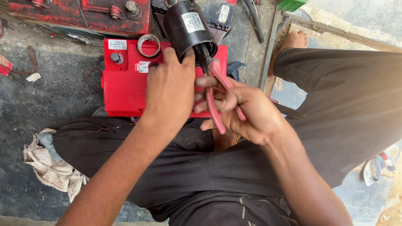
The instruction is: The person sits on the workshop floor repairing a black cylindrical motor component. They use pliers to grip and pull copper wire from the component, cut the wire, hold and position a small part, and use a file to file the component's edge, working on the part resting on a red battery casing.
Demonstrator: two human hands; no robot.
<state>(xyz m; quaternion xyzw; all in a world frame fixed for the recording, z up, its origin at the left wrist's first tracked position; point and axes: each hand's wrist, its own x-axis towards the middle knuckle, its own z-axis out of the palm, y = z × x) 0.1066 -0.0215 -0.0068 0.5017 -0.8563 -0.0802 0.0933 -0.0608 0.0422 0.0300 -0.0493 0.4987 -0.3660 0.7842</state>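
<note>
My left hand grips a black cylindrical part with a white label, holding it tilted above a red battery. My right hand holds red-handled pliers whose jaws reach up to the lower rim of the black cylinder. Both hands work over my crossed legs in dark trousers. On the battery's top sit a roll of tape and a metal terminal.
A second, worn red battery lies behind the first. A dirty rag sits on the concrete floor at left. My bare foot rests at upper right, a sandal at right, and a green box at top.
</note>
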